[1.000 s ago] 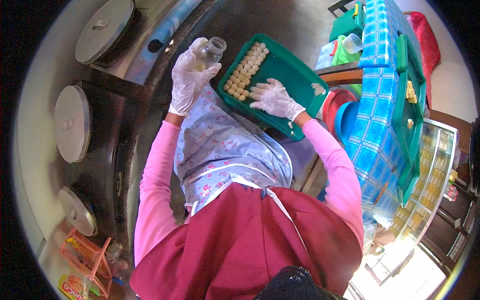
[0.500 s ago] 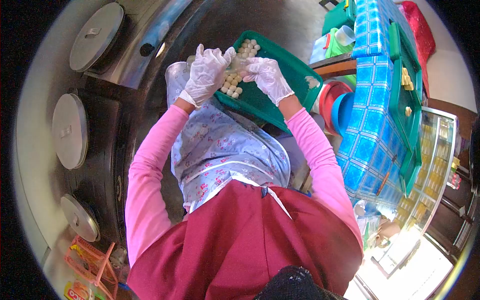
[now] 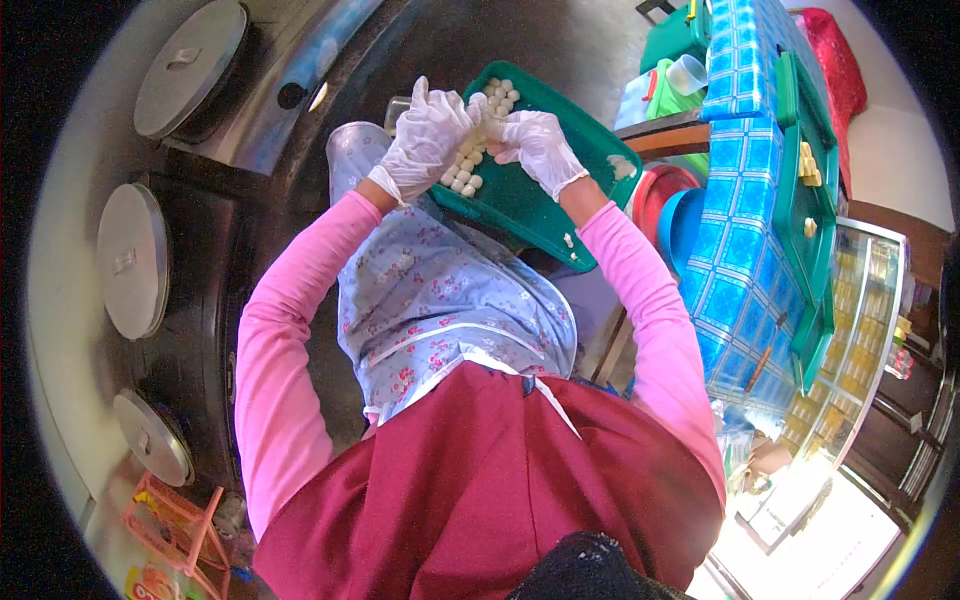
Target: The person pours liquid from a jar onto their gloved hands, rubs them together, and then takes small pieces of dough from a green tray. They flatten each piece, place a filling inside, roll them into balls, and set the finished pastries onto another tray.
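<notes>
So the bit being done here looks like something's being dipped out of, or worked at, the mouth of a clear glass jar (image 3: 397, 112), though that's only a guess from how the hands are placed. The jar is gripped on its side by the left gloved hand (image 3: 428, 145), fingers wrapped round it and one finger stuck up, with the base poking out on the far side from the right fingers. The right gloved hand (image 3: 543, 150) is brought in close at the mouth end, its fingers bunched together; whether anything is pinched there can't be told. Both are held over the green rectangular plastic tray (image 3: 530, 200), where small, round, off-white balls (image 3: 462, 178) are packed just under and beyond the left fingers. A pale smear (image 3: 622, 167) is stuck inside the tray, out past the right fingers. Farther out that way, a counter covered in blue checked cloth (image 3: 735, 200) can be seen. As for what's called for from here, the jar would need to be kept steady and not tipped too far, and the right fingers kept light, since the balls could easily be squashed or knocked out of line.
</notes>
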Tool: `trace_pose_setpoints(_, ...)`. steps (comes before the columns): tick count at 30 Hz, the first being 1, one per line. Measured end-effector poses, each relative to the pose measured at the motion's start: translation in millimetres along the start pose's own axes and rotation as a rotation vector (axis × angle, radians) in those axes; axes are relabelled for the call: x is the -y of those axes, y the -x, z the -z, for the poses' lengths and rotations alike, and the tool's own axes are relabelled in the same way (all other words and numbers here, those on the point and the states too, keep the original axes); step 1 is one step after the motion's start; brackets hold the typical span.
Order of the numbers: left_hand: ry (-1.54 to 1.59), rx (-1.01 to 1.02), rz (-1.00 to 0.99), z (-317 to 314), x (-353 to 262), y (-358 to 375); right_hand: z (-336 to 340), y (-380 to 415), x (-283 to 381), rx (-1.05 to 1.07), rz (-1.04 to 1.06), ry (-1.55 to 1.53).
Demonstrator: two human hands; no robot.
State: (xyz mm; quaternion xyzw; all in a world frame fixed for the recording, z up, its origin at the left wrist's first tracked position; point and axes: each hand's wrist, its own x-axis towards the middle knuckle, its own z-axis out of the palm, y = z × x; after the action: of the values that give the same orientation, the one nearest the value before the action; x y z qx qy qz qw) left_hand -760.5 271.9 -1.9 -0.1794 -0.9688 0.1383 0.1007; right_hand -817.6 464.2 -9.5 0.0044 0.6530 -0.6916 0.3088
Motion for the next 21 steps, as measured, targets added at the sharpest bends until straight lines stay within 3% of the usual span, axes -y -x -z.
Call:
trace_pose_setpoints(4,0.084,-0.048,0.029,-2,-1,-1,15,-10,-14,0.018,0.078,0.111)
trace_pose_setpoints(6,0.207,-0.093,0.089,-14,-3,0,16,-9,-11,-0.015,0.03,-0.091)
trace_pose_setpoints(9,0.65,-0.407,0.204,-18,-5,8,15,-5,0,0.008,0.009,-0.253)
trace_pose_setpoints(10,0.758,-0.412,0.286,-18,-5,8,15,-3,2,0.03,0.008,-0.283)
trace_pose_setpoints(14,1.109,-0.427,0.584,-6,1,15,0,-9,-55,0.038,0.752,1.409)
trace_pose_setpoints(16,1.246,-0.383,0.719,55,17,28,-13,0,-59,0.268,1.083,1.323)
trace_pose_setpoints(19,1.365,-0.607,0.733,5,32,52,-1,-4,-81,0.36,1.021,1.63)
trace_pose_setpoints(21,1.418,-0.715,0.79,24,44,76,-3,-4,-79,0.375,0.999,1.72)
